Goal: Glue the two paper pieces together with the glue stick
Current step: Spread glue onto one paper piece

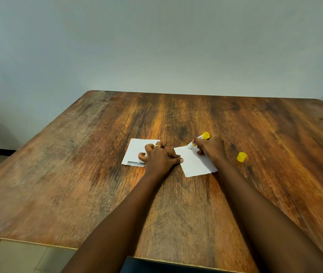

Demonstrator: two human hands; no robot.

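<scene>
1. The wooden table (176, 203) fills most of the view and backs onto a plain pale wall (156, 46). Its surface is bare apart from the task's things, which sit together around its middle, so nothing crowds the work.
2. The right paper piece (194, 164) lies flat, turned at an angle, with a ragged near edge. The left paper piece (135, 149) lies flat just beside it, a gap of bare wood between them, with a grey printed strip along its near edge. The two are apart, so joining them is not yet done.
3. The left hand (160, 157) rests palm down with fingers loosely curled, lying across the gap. Its thumb presses the left edge of the right piece to steady it, and its other fingers overlap the left piece. It grips nothing.
4. The right hand (210, 147) is closed around the glue stick (200, 139), which is tilted with its white tip down on the far-left corner of the right piece.
5. The yellow cap (241, 156) stands on the table to the right of the right hand, clear of both papers. So uncapping is finished.
6. My judgement: gluing is at an early stage. Whether any glue already lies on the sheet cannot be told. Left to do: cover the sheet, lay one piece on the other, press, and recap.
7. The likeliest hindrance is the left hand itself, covering part of the left piece.
</scene>
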